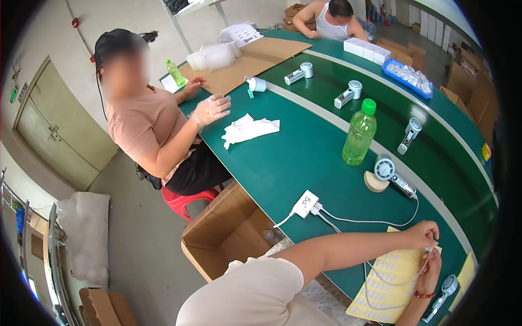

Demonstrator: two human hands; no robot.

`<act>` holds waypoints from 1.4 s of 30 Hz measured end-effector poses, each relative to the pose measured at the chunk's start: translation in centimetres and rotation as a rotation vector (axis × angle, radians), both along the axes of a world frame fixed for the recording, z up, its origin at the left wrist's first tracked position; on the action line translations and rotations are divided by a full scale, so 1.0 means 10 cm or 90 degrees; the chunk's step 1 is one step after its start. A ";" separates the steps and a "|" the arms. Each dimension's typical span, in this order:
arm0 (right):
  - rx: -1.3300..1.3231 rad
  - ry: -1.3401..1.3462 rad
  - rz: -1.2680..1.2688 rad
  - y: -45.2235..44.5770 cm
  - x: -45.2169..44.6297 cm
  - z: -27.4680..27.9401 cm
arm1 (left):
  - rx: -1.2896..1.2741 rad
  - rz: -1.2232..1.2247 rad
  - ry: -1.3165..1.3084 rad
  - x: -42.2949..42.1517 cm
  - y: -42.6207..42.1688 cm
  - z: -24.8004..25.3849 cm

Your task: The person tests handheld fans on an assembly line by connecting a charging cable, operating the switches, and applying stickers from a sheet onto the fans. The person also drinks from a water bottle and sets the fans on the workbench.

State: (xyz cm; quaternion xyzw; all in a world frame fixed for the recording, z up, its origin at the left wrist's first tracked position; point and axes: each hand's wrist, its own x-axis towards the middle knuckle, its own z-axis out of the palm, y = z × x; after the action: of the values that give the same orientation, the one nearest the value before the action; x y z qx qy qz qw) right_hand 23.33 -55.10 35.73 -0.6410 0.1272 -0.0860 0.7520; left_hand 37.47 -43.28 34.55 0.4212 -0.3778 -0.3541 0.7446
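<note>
At the frame's lower right, a white cable end [429, 250] is sitting between both hands above a yellow label sheet [380, 278]; the right hand [431, 266] is pinching from below, the left hand [423, 234] bunching narrowly above, grip unclear.

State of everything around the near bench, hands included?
Left hand: pinching white cable end
Right hand: fingers on same end
Charger: cables plugged in
Fan beside bottle: cable attached
Large green bottle: upright, capped
White cloth: crumpled
Cardboard box: open
Double door: shut
</note>
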 end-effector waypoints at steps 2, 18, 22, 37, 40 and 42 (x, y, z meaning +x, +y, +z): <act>0.005 -0.007 0.005 0.02 0.00 0.01 | -0.019 0.013 -0.006 0.00 -0.02 -0.01; -0.010 0.002 -0.023 0.07 0.02 0.04 | -0.011 -0.004 -0.020 0.01 0.00 -0.02; 0.004 0.002 -0.016 0.01 -0.01 -0.02 | 0.001 -0.003 -0.059 0.01 0.01 0.00; 0.011 0.013 -0.020 0.10 0.00 0.07 | -0.016 -0.014 -0.017 0.02 -0.02 -0.04; 0.027 0.023 -0.008 0.08 -0.01 0.06 | -0.012 -0.020 -0.017 0.02 -0.01 -0.04; 0.033 0.024 -0.002 0.06 -0.01 0.06 | -0.012 -0.012 -0.030 0.02 -0.04 -0.06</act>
State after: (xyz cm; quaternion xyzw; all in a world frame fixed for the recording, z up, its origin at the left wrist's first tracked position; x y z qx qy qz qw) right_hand 23.22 -54.45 36.32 -0.6223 0.1448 -0.0720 0.7659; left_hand 37.65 -43.64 33.98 0.4189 -0.4025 -0.3478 0.7359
